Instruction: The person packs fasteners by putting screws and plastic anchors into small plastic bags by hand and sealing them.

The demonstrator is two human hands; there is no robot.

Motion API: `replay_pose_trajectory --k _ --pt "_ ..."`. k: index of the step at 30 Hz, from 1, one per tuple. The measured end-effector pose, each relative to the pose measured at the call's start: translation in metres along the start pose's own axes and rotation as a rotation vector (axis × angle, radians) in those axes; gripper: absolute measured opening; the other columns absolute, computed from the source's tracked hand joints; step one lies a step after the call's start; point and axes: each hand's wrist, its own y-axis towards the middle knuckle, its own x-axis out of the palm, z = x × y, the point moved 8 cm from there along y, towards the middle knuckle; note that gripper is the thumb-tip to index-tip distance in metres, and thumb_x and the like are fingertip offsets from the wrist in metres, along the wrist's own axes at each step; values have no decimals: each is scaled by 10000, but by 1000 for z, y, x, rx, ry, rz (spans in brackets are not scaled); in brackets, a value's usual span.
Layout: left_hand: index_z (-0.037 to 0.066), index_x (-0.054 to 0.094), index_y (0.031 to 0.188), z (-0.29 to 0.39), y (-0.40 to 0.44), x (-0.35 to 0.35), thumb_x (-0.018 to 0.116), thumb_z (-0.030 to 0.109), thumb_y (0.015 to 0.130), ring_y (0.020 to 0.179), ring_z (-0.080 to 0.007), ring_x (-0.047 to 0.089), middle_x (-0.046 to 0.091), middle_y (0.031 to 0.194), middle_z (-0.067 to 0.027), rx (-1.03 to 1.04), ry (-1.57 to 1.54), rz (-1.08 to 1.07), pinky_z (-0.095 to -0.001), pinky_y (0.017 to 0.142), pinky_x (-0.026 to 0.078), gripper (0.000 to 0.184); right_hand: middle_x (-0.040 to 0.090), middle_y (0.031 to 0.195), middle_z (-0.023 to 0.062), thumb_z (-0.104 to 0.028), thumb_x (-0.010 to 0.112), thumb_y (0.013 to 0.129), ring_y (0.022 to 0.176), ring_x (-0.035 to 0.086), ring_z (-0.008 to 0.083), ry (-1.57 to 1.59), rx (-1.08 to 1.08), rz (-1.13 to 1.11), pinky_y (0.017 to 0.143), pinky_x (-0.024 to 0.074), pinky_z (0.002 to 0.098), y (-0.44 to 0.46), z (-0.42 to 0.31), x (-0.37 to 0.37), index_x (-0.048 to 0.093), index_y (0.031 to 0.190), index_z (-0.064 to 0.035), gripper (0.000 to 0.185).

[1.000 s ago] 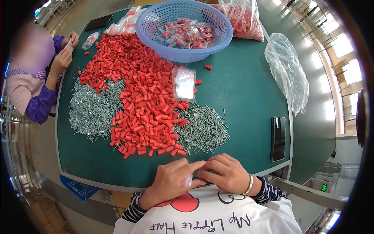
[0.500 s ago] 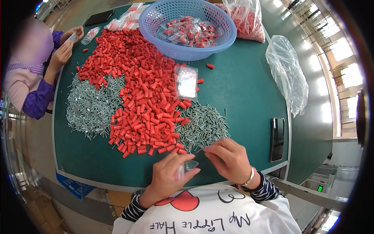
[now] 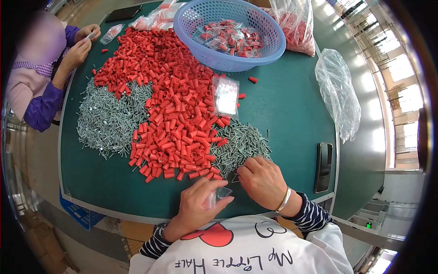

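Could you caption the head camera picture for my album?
Left hand holding a small clear bag, right hand at the smaller screw pile, beside a heap of red caps.

On the table point(image 3: 296, 118), caps point(image 3: 178, 114) lie between two screw piles point(image 3: 112, 121), a basket point(image 3: 219, 58) behind, a phone point(image 3: 323, 167) at right.

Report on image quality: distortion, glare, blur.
Head view: wide-lens distortion bows the green table, with black corners; head view: the windows at right are washed out, and highlights streak the large clear plastic bag; head view: a blur covers the co-worker's head, while the red plastic caps and screws look fairly crisp.
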Motion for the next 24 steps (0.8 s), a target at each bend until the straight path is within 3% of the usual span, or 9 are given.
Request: replay_pose_trajectory --k 7,10,13,14,19,22,24 --pt "35 666 1065 -2 -2 -4 867 75 695 655 -177 542 607 813 -68 -19 -37 42 -286 588 447 424 593 768 74 -139 655 732 746 636 251 -115 -13 -114 666 508 383 6 0 6 626 784 -63 97" --pt "35 670 1072 -5 -4 -5 864 75 702 663 -167 540 606 814 -64 -27 -36 64 -283 595 448 419 581 721 58 -100 715 709 644 606 219 154 15 44 569 483 346 4 11 -1 615 772 -65 123" --pt "35 673 1083 -4 -3 -8 860 73 709 677 -160 546 610 821 -61 -37 -40 76 -279 606 453 420 575 711 34 -76 731 738 576 569 152 793 142 130 517 459 307 -3 24 -5 658 835 -56 123" --pt "35 673 1086 -4 -3 -8 859 72 710 681 -160 548 612 824 -62 -45 -39 74 -280 610 455 421 549 703 17 -41 754 753 537 482 104 915 144 157 507 401 253 -5 24 -4 672 857 -62 134" --pt "33 673 1093 -7 -3 -4 854 60 714 701 -159 559 621 848 -65 -45 -33 69 -280 626 460 422 519 698 -5 -22 745 772 549 443 89 1072 66 302 511 355 240 -6 2 -9 676 863 -71 125" --pt "52 662 1081 -8 -4 -5 855 112 723 685 -252 624 632 840 -96 -19 -12 93 -342 598 504 411 556 750 12 -26 763 779 592 474 101 1059 35 304 518 381 246 -7 -3 -4 698 912 -71 155" --pt "51 662 1078 -8 -5 -6 856 111 721 681 -252 620 630 835 -95 -24 -35 96 -343 597 503 411 585 798 33 -43 781 778 625 506 112 1006 9 280 530 405 249 -7 -7 -7 707 944 -63 183"
